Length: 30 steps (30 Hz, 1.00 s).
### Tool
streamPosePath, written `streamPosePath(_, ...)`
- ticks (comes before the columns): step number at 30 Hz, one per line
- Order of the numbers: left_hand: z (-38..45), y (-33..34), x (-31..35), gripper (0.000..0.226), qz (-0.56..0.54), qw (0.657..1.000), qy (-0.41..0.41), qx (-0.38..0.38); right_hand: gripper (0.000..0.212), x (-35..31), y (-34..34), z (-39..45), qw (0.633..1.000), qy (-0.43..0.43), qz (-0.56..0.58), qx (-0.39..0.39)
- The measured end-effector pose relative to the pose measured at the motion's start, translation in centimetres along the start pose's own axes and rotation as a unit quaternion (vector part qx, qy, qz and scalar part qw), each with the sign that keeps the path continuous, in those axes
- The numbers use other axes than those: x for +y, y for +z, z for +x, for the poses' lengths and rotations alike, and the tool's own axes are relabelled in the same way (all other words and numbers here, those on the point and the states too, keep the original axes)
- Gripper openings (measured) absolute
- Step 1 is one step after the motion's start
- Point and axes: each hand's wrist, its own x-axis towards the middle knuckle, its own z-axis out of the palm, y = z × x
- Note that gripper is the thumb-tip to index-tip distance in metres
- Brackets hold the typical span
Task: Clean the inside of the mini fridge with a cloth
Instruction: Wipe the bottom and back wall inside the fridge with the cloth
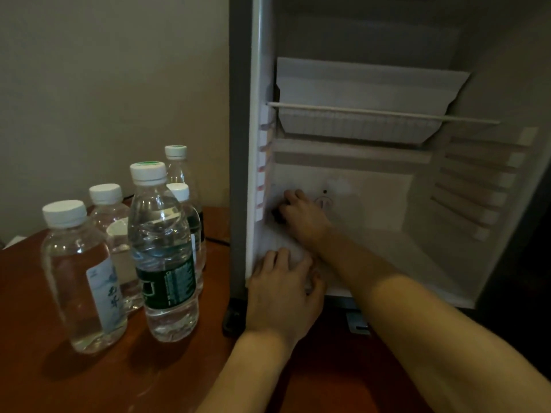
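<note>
The mini fridge (387, 204) stands open on a wooden table, its white inside lit dimly. A white cloth (290, 248) lies on the fridge floor by the left wall, stretched between my hands. My right hand (304, 217) reaches to the back left corner with fingers curled over the cloth's far end; a dark patch beside its knuckles is unclear. My left hand (283, 289) is at the front left edge of the floor, fingers and thumb curled round the bunched near end of the cloth.
Several water bottles (162, 248) with white caps stand on the table (89, 377) just left of the fridge. A wire shelf (384, 113) and a freezer tray (366, 96) sit above my hands. A round dial (323, 201) is on the back wall.
</note>
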Motion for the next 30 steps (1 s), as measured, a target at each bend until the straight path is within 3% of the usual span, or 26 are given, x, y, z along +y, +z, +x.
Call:
streamPosePath(4,0.0,-0.1,0.0,0.040,-0.004,1.000,-0.013,-0.004,0.029,0.1,-1.8,0.4,0.998,-0.006,-0.046,-0.043)
streamPosePath(13,0.1,0.1,0.1,0.043,0.011,1.000,-0.019,-0.004,0.028,3.2,-4.7,1.7,0.995,0.024,-0.061,0.070)
streamPosePath(19,0.2,-0.2,0.0,0.047,0.008,0.999,-0.010,-0.031,0.024,1.5,0.1,-0.6,0.997,-0.014,-0.072,-0.002)
streamPosePath(23,0.2,-0.3,0.1,0.051,0.006,0.999,-0.015,-0.032,0.028,1.5,-1.0,-0.2,0.996,-0.028,-0.082,-0.022)
streamPosePath(27,0.2,-0.4,0.3,0.053,0.000,0.999,-0.019,-0.030,0.027,3.5,-4.9,1.1,0.994,-0.008,-0.096,0.047)
streamPosePath(30,0.2,-0.1,0.3,0.049,-0.002,1.000,-0.023,-0.021,0.026,4.3,-5.1,1.2,0.995,0.016,-0.083,0.052)
